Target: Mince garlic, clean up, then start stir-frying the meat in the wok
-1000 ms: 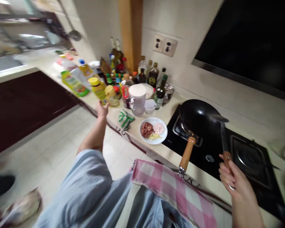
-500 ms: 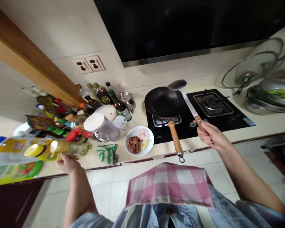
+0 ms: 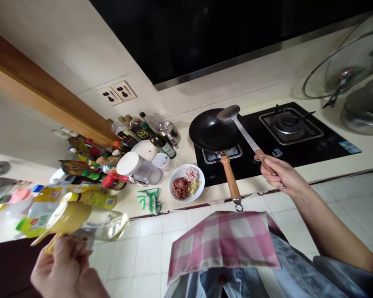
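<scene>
My left hand (image 3: 64, 263) is closed on the yellow handle of a glass oil pot (image 3: 107, 225). The pot has a yellow lid, holds a pale yellow liquid, and is raised off the counter near its front edge. My right hand (image 3: 279, 176) grips the wooden handle of a metal spatula (image 3: 245, 134). The spatula's blade hangs over the right side of a black wok (image 3: 211, 130), which sits on the left burner with its wooden handle towards me. A white plate (image 3: 172, 192) beside the stove holds dark red minced meat, pale pink pieces and yellowish chopped bits.
Several sauce bottles (image 3: 163, 145) and a large clear jug with a white lid (image 3: 144, 169) crowd the left counter. A green and white cloth (image 3: 149, 200) lies by the counter edge. A range hood (image 3: 205, 37) hangs low. Metal bowls (image 3: 363, 109) and a glass lid stand at right.
My left hand has lifted the oil pot off the counter and brought it closer to me. My right hand keeps the spatula over the wok. The view has tilted slightly.
</scene>
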Tool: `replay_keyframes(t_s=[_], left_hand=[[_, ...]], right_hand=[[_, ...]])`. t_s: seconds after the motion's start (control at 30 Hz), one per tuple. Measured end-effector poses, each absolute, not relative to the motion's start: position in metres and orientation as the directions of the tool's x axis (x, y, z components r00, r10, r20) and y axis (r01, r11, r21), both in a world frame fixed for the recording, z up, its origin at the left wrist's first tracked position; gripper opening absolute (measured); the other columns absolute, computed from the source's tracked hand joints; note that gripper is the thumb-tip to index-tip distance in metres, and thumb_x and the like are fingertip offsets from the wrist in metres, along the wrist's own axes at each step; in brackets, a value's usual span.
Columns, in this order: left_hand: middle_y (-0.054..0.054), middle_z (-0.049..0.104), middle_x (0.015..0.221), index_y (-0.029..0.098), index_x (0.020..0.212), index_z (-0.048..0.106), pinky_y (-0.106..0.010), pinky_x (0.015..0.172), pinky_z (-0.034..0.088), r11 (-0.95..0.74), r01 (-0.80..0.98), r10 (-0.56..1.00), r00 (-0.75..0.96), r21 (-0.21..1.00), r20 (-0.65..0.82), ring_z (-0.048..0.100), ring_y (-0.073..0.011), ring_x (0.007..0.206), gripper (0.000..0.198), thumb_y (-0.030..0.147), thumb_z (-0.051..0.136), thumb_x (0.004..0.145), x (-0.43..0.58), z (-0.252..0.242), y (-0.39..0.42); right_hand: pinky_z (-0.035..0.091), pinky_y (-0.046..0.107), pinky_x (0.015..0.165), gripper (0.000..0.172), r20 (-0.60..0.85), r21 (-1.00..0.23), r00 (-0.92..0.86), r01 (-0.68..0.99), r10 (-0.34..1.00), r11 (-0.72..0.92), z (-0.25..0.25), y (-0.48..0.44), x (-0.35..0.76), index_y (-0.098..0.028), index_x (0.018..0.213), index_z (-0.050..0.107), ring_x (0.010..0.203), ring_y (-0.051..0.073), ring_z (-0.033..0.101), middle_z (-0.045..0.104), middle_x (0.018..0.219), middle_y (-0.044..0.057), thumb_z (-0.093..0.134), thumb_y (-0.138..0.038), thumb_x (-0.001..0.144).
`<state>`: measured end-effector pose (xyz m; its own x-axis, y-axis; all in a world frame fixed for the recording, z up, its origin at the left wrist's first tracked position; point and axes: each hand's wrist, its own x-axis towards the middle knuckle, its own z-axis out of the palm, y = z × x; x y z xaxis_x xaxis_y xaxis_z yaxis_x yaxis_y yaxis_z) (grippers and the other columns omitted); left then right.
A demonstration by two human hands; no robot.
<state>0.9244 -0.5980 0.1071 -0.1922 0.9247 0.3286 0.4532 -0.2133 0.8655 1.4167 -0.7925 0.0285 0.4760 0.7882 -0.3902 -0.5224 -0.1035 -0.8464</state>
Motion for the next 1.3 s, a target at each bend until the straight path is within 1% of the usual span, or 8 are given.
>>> replay_keyframes(t_s=[0.1,0.23,0.43,0.57,0.77,0.93,1.13,1.3], left_hand=[[0.008,0.039,0.053,0.023,0.061,0.051,-0.017,0.042,0.035,-0.188,0.218,0.923,-0.293,0.958,0.248,0.035,-0.0065,0.049,0.024,0.034,0.071,0.068,0.967,0.122,-0.605],[0.007,0.037,0.055,0.018,0.062,0.049,-0.014,0.04,0.03,-0.119,0.04,0.991,-0.055,0.992,0.122,0.033,-0.0033,0.047,0.036,0.029,0.082,0.063,1.022,0.129,-0.599],[0.01,0.039,0.051,0.017,0.074,0.053,-0.013,0.034,0.022,-0.111,-0.029,0.969,0.217,0.993,0.114,0.027,-0.0006,0.038,0.043,0.036,0.088,0.059,1.095,0.121,-0.58],[0.013,0.041,0.049,0.024,0.099,0.052,-0.014,0.032,0.022,-0.199,-0.025,0.935,0.295,0.98,0.198,0.028,-0.0026,0.032,0.048,0.035,0.085,0.067,1.134,0.119,-0.569],[0.011,0.048,0.049,0.024,0.141,0.042,-0.019,0.033,0.032,-0.293,0.073,0.864,0.448,0.953,0.231,0.041,-0.008,0.032,0.081,0.041,0.081,0.073,1.167,0.118,-0.554],[0.011,0.047,0.044,0.023,0.137,0.046,-0.02,0.034,0.032,-0.3,0.092,0.853,0.471,0.95,0.224,0.046,-0.0109,0.032,0.073,0.044,0.079,0.075,1.184,0.117,-0.539],[0.011,0.053,0.054,0.028,0.125,0.045,-0.016,0.033,0.024,-0.253,0.095,0.839,0.517,0.963,0.169,0.037,-0.0052,0.03,0.061,0.039,0.077,0.074,1.207,0.106,-0.531],[0.014,0.04,0.048,0.027,0.119,0.045,-0.016,0.035,0.018,-0.24,0.15,0.849,0.511,0.959,0.133,0.031,-0.005,0.03,0.051,0.033,0.072,0.077,1.226,0.089,-0.526]], right_hand=[[0.013,0.011,0.032,0.044,-0.353,-0.831,0.444,-0.553,0.823,-0.058,0.023,-0.793,1.421,-0.022,0.112,0.061,0.04,0.002,0.018,0.039,0.058,-0.008,0.074,-0.045,0.077],[0.012,0.011,0.031,0.047,-0.336,-0.807,0.392,-0.589,0.856,-0.047,0.016,-0.798,1.43,-0.023,0.115,0.061,0.04,0.001,0.016,0.037,0.058,-0.009,0.074,-0.049,0.077],[0.013,0.011,0.033,0.042,-0.423,-0.805,0.388,-0.577,0.819,-0.142,0.007,-0.821,1.442,-0.025,0.115,0.063,0.039,0.0,0.019,0.038,0.059,-0.007,0.072,-0.049,0.081],[0.014,0.011,0.033,0.04,-0.392,-0.793,0.396,-0.604,0.83,-0.087,-0.001,-0.842,1.451,-0.028,0.116,0.063,0.039,0.0,0.018,0.036,0.06,-0.007,0.07,-0.05,0.082],[0.015,0.011,0.033,0.039,-0.413,-0.785,0.412,-0.614,0.812,-0.088,-0.008,-0.864,1.465,-0.029,0.115,0.064,0.039,0.0,0.018,0.036,0.061,-0.006,0.07,-0.048,0.082],[0.012,0.013,0.034,0.037,-0.417,-0.782,0.405,-0.616,0.814,-0.094,-0.002,-0.874,1.468,-0.031,0.115,0.064,0.04,0.001,0.018,0.035,0.061,-0.006,0.068,-0.049,0.084],[0.008,0.015,0.036,0.036,-0.406,-0.789,0.389,-0.606,0.827,-0.102,0.009,-0.88,1.467,-0.032,0.117,0.062,0.04,0.001,0.015,0.034,0.06,-0.006,0.067,-0.048,0.085],[0.007,0.016,0.036,0.03,-0.385,-0.79,0.356,-0.604,0.851,-0.105,0.011,-0.884,1.467,-0.03,0.114,0.061,0.041,0.001,0.015,0.034,0.061,-0.006,0.064,-0.046,0.088]])
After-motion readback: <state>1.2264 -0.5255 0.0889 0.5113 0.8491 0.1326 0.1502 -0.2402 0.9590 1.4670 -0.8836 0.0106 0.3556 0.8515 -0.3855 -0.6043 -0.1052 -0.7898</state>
